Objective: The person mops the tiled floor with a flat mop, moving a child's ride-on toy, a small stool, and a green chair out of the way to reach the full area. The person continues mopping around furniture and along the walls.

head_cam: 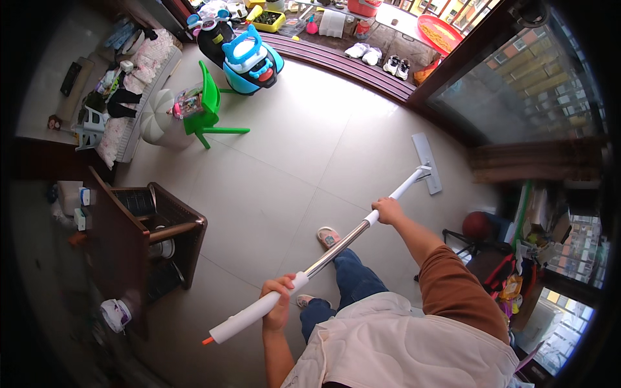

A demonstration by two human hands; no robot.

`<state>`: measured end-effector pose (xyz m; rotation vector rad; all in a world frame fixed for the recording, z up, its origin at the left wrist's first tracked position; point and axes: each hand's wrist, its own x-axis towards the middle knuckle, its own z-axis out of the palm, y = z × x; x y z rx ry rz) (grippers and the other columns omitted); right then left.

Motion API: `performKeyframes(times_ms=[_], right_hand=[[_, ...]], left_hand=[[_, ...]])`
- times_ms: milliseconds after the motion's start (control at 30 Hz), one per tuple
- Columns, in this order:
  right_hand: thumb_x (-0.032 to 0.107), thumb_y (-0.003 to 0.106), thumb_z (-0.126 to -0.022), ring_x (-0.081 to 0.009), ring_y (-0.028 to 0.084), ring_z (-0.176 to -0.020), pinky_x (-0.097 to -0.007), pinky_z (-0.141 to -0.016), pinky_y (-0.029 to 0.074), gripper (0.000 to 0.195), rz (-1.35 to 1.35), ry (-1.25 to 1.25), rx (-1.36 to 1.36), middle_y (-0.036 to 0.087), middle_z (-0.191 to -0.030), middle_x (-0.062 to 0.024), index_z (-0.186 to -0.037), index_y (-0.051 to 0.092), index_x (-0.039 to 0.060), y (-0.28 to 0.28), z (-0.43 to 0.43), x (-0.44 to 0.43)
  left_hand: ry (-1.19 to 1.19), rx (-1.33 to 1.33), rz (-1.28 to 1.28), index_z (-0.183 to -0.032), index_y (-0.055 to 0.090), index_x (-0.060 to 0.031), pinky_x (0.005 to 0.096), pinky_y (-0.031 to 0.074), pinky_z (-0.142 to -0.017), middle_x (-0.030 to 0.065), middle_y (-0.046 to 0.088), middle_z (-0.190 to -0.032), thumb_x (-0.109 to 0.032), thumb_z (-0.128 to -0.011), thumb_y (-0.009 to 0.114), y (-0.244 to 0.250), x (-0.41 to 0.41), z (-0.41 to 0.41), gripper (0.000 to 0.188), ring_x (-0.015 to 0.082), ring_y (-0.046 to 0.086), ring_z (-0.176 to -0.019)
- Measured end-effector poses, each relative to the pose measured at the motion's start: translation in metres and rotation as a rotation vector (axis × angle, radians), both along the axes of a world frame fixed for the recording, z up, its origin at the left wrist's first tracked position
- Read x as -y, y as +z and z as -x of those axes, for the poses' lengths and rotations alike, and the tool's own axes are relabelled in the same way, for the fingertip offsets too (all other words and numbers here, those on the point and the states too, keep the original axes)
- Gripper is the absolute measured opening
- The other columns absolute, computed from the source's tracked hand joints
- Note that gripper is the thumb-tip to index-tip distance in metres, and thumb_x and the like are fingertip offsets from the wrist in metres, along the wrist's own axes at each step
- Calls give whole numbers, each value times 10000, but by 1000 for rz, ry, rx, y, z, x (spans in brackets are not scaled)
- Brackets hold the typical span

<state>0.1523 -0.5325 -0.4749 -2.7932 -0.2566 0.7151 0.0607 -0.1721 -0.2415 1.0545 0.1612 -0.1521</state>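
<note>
I hold a flat mop by its long pole, which slants from lower left to upper right across my body. My left hand is wrapped around the thick white grip near the orange-tipped end. Farther along, my right hand grips the white section just past the bare metal tube. The rectangular mop head lies on the pale tiled floor at the far right, joined to the pole by a hinged bracket. My feet stand below the pole, in patterned shoes.
A green plastic chair and a blue children's ride-on toy stand ahead to the left. At left is a dark wooden table with a chair. Sliding-door tracks edge the balcony. A ball and bags lie at right.
</note>
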Motion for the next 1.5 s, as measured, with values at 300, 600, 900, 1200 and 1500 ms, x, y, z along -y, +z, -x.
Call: performKeyframes(times_ms=[300, 600, 900, 1200, 1500], right_hand=[[142, 591, -664, -314, 597, -763, -421, -697, 455, 204, -741, 395, -187, 612, -744, -97, -866, 592, 117, 111, 19, -264], [50, 629, -591, -334, 567, -741, -425, -673, 446, 172, -586, 144, 39, 575, -723, -119, -732, 538, 88, 60, 17, -199], [92, 700, -596, -315, 557, -815, -401, -726, 458, 199, 124, -500, 477, 586, -790, -126, -748, 574, 67, -11, 27, 46], [110, 702, -563, -306, 579, -693, -398, -680, 450, 189, -505, -23, 197, 589, -690, -114, -716, 593, 87, 37, -19, -137], [191, 669, -674, -289, 551, -739, -393, -687, 425, 222, -876, 312, 148, 553, -729, -75, -788, 497, 108, 153, -1, -307]], left_hand=[[601, 244, -379, -662, 337, -118, 286, 321, -613, 6, 374, -611, -224, -782, 554, 189, -158, 58, 270, 114, 375, -605], [370, 224, -118, -645, 356, -109, 283, 348, -596, -3, 354, -533, -102, -661, 549, 111, -145, 0, 193, 109, 366, -527], [-460, 49, -49, -911, 528, -91, 362, 323, -983, 98, 575, -1068, 43, -790, 563, -29, 47, -85, 184, 236, 474, -1121], [110, 154, -407, -808, 541, -33, 400, 440, -809, 113, 584, -786, -190, -722, 620, 63, -113, -47, 196, 221, 559, -790], [209, 619, -190, -610, 380, -139, 210, 369, -565, -29, 430, -521, -182, -747, 686, 202, -203, 7, 338, 72, 405, -486]])
